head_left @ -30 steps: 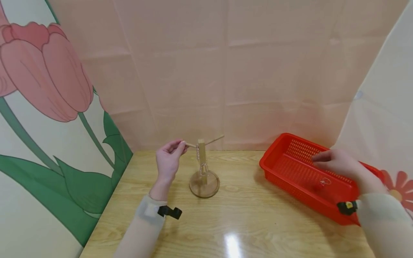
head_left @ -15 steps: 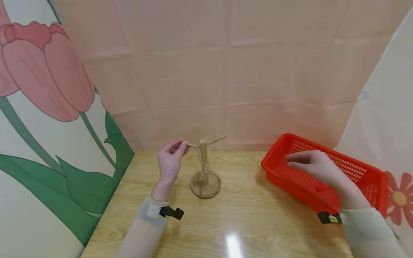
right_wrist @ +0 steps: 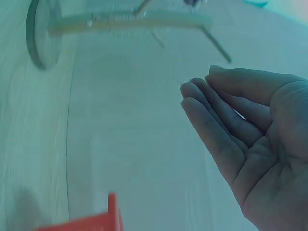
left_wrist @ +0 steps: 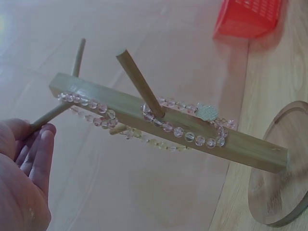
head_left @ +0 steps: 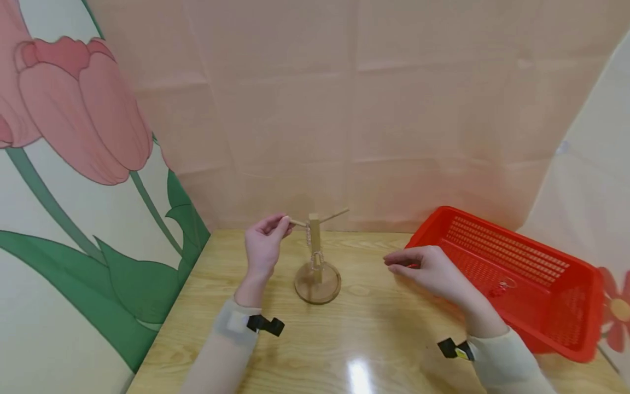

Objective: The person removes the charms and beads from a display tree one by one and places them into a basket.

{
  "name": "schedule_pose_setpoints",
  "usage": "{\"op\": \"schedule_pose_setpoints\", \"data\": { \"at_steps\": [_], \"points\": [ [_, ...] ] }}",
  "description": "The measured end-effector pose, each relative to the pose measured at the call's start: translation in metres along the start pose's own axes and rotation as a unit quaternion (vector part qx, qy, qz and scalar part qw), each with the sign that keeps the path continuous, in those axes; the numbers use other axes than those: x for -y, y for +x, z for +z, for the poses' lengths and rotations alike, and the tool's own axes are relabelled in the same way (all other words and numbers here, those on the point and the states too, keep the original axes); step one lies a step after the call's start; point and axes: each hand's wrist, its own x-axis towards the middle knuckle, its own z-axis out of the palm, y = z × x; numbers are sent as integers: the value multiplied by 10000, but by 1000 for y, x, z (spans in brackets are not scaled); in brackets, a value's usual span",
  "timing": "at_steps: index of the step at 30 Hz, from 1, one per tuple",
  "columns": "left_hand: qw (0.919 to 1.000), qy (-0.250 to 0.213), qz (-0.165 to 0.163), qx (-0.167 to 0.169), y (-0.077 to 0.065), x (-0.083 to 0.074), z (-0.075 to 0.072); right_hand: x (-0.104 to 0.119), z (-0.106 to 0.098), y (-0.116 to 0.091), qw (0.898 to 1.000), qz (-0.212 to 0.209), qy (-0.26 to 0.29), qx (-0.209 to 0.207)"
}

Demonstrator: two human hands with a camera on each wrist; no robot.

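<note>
A wooden jewelry stand [head_left: 316, 246] rises from a round base [head_left: 318, 290], with thin pegs sticking out of its post. My left hand [head_left: 264, 243] pinches the tip of its upper left peg [left_wrist: 50, 114] between thumb and fingers. Beside that hand, a pink bead bracelet [left_wrist: 86, 102] hangs on the held peg. Another bead bracelet [left_wrist: 189, 136] with a sparkling charm loops a lower peg, and yellowish beads [left_wrist: 153, 143] hang behind the post. My right hand [head_left: 430, 273] hovers between stand and basket, thumb and fingers bent loosely toward each other; nothing shows between them in the right wrist view.
A red plastic basket [head_left: 583, 306] with slotted walls stands on the right of the wooden table [head_left: 384, 328]. Inside it lies a small red beaded piece [head_left: 499, 288] with a thin loop. A pink backdrop [head_left: 369, 137] closes off the rear.
My right hand has moved left, from over the basket toward the stand. My left hand has kept its grip on the peg. The red beaded piece remains in the basket.
</note>
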Motion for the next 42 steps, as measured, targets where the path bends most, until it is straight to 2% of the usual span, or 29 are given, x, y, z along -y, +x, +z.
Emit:
{"op": "schedule_pose_setpoints", "data": {
  "at_steps": [6,13,24,28,35,38,42],
  "points": [
    [9998,-131,-95,-102,-2,2,4,9,19,5,9989,-374,235,176],
    [9994,-245,-71,-212,-4,2,5,15,41,19,9971,-601,356,310],
    [9991,-327,-102,-246,-4,4,5,20,76,41,9958,-846,297,163],
    [9989,-358,-120,-285,-3,4,6,21,87,49,9952,-863,444,117],
    [9988,-318,-187,-319,-3,4,6,25,108,61,9933,-892,618,-401],
    [9987,-319,-198,-346,-4,3,5,24,121,68,9878,-1149,745,-745],
    [9986,-344,-184,-344,-3,2,6,20,135,75,9753,-1556,843,-1325]
  ]
}}
